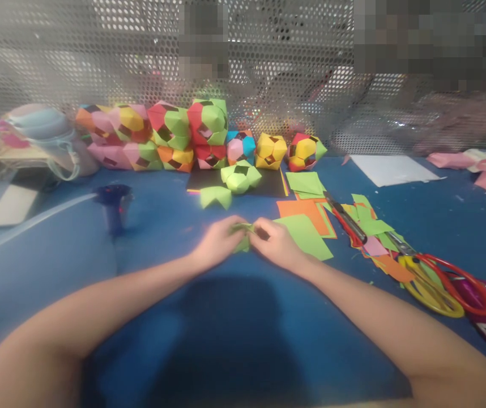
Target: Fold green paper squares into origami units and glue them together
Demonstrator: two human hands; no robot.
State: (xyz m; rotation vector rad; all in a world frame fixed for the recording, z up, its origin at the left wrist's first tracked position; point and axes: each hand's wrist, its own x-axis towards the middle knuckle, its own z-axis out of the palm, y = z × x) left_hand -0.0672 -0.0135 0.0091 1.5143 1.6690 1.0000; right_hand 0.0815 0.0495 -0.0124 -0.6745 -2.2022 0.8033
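Note:
Over the middle of the blue table, my left hand (226, 235) and my right hand (273, 238) pinch a small folded piece of green paper (243, 242) between them. Its folds are blurred and partly covered by my fingers. Beneath and beyond my right hand lies a larger green paper sheet (311, 235), partly over orange paper squares (305, 212). Just past my hands sit a folded green paper piece (216, 198) and a partly assembled green paper ball (241, 177), which rests on a dark sheet.
Several colourful folded paper balls (169, 127) are stacked along the perforated metal screen (268, 34). To the right lie scissors with red handles (459, 280), scissors with yellow handles (430, 289) and paper scraps (370, 218). A dark blue object (113, 207) stands at left.

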